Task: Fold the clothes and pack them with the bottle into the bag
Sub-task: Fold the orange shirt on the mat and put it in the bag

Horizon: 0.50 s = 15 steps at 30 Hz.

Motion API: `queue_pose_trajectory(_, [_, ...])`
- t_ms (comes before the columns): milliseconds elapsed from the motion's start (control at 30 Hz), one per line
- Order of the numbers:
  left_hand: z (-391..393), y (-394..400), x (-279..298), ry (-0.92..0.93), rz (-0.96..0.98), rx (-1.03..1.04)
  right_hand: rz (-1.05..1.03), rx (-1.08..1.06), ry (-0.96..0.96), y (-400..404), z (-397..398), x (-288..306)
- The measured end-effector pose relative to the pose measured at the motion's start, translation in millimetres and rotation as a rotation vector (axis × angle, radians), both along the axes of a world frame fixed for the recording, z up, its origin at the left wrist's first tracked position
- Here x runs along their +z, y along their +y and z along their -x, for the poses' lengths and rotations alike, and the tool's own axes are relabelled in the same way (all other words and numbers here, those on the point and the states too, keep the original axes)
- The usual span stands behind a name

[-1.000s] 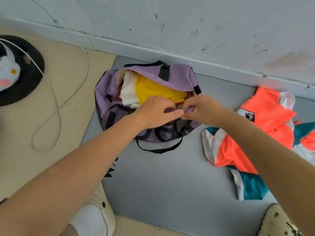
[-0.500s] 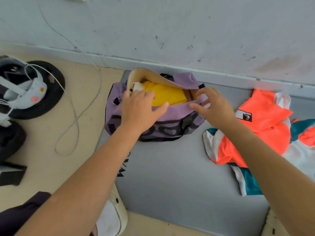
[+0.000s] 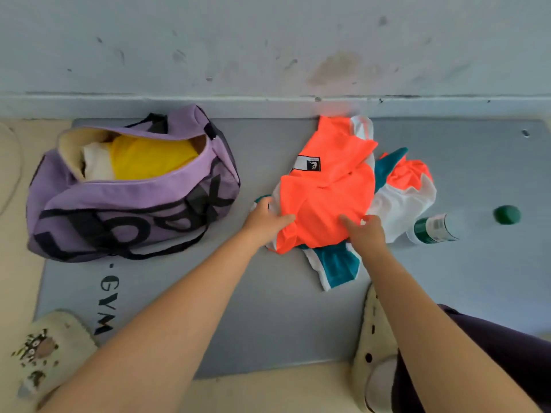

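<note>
Reaching hands [image 3: 262, 217] on orange jersey [image 3: 325, 204]

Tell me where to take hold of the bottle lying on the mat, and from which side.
Grip the bottle round its labelled middle, coming from above. It lies on its side on the mat, so the round body is exposed on top. Its left end touches the jersey; the cap end looks free. The right hand is nearest.

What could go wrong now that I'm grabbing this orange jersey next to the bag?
The jersey is crumpled, so it may fold unevenly. The bottle lies on its side beside it and might roll when the cloth is pulled. The bag already holds clothes, so room for both may be tight.
</note>
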<state>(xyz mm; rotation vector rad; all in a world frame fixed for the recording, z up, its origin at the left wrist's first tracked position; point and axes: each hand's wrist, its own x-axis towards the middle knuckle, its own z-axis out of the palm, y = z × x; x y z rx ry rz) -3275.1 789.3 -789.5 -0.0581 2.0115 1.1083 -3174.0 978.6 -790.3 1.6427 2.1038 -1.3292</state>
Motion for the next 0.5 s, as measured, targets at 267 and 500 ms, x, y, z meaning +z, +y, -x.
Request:
queue_pose_trajectory(267, [-16.9, 8.4, 17.6, 0.072, -0.069, 0.092, -0.148, 0.227, 0.26, -21.8, 9.3, 28.2])
queue_pose_trajectory(500, [-22.7, -21.1, 126.2, 0.326, -0.276, -0.122, 0.263, 0.271, 0.618, -63.7, 34.6, 152.5])
